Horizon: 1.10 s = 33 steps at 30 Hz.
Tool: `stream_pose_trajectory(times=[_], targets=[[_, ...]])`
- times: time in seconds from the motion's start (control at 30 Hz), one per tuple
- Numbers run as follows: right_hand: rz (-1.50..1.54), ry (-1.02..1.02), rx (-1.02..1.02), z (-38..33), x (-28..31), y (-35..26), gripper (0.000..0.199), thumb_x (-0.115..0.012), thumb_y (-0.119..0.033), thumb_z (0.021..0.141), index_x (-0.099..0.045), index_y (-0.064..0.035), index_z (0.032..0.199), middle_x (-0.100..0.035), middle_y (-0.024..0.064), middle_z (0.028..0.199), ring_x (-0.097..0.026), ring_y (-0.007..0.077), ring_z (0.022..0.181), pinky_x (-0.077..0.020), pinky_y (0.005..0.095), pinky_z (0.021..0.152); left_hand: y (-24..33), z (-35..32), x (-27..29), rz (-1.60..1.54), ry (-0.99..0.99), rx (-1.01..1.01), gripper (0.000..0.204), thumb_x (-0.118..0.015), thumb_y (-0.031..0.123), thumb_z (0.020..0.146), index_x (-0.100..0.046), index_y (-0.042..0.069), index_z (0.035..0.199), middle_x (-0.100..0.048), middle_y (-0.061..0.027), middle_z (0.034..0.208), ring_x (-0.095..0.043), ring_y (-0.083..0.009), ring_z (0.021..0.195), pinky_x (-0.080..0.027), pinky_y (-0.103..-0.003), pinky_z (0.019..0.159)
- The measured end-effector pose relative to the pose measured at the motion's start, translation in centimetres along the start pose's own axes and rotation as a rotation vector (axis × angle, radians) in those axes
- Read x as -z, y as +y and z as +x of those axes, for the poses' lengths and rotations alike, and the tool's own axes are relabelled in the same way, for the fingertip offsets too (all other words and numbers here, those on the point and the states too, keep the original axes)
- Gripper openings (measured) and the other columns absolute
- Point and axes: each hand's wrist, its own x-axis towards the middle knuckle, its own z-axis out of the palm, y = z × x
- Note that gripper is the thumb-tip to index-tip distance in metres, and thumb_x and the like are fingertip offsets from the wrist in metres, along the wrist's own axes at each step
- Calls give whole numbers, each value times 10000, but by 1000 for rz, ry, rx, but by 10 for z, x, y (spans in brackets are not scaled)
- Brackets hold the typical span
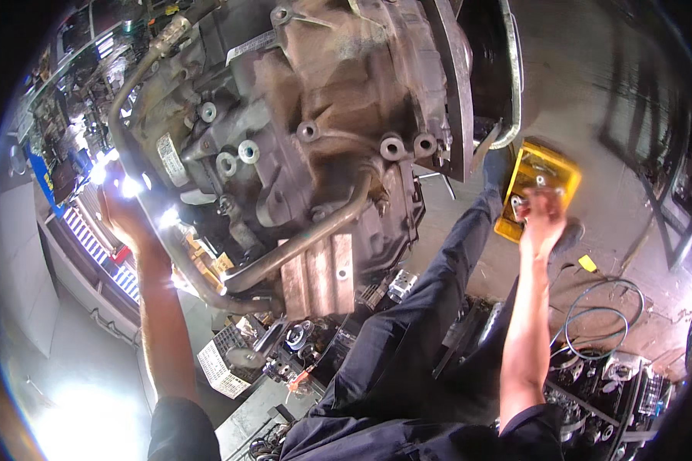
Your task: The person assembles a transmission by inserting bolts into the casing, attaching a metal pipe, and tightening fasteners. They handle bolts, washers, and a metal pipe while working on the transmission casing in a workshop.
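A large brown-grey metal gearbox housing [338, 100] with bolt holes and a bent metal pipe [315, 234] fills the upper middle of the head view. My left hand [123, 211] is at its left side, next to the outer pipe; strong glare hides its fingers, so any grip cannot be made out. On the right, my right hand [543, 223] reaches over a yellow tray [507, 228] with small metal parts in it. The fingers of that hand are bent and smeared by motion, and whether they hold a part is unclear. A ribbed metal plate [315, 276] sits under the housing.
Loose machine parts, among them a white plastic basket [221, 361], lie below the housing. A coiled cable [603, 319] with a yellow tag [587, 263] lies on the floor at the right, near a rack of metal parts [592, 403]. My legs [415, 307] stretch between housing and tray.
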Motion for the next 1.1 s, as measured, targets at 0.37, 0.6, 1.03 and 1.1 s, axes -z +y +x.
stream_pose_trajectory(times=[0.37,0.6,1.03,1.1], targets=[[-69,-916,191,-189,-93,-162,604,-682,40,872,-541,7,1459,-676,118,826,-630,134,649,-512,261,617,168,-56,122,-1375,-402,363,1046,-775,594,841,-313,5,1571,-413,-226,1545,-399,-389,1435,-296,-527,1209],[-75,-813,255,-206,-101,-159,631,-679,-7,853,-522,29,1463,-576,114,740,-557,224,549,-492,341,545,200,-37,122,-1274,-847,697,1259,-1041,403,482,-398,30,1498,-392,-243,1547,-513,-377,1361,-492,-486,1049],[72,-793,288,-195,-100,-153,547,-649,101,806,-590,125,1349,-606,129,776,-569,166,596,-485,277,580,207,-4,134,-824,-750,86,854,-983,244,610,-566,-25,1306,-654,-198,1218,-649,-337,1198,-553,-422,968],[62,-792,272,-196,-100,-156,544,-642,109,804,-589,130,1345,-605,128,780,-572,170,604,-488,275,586,205,0,138,-845,-786,137,929,-995,269,595,-546,-29,1352,-653,-190,1228,-635,-342,1224,-541,-437,993]])
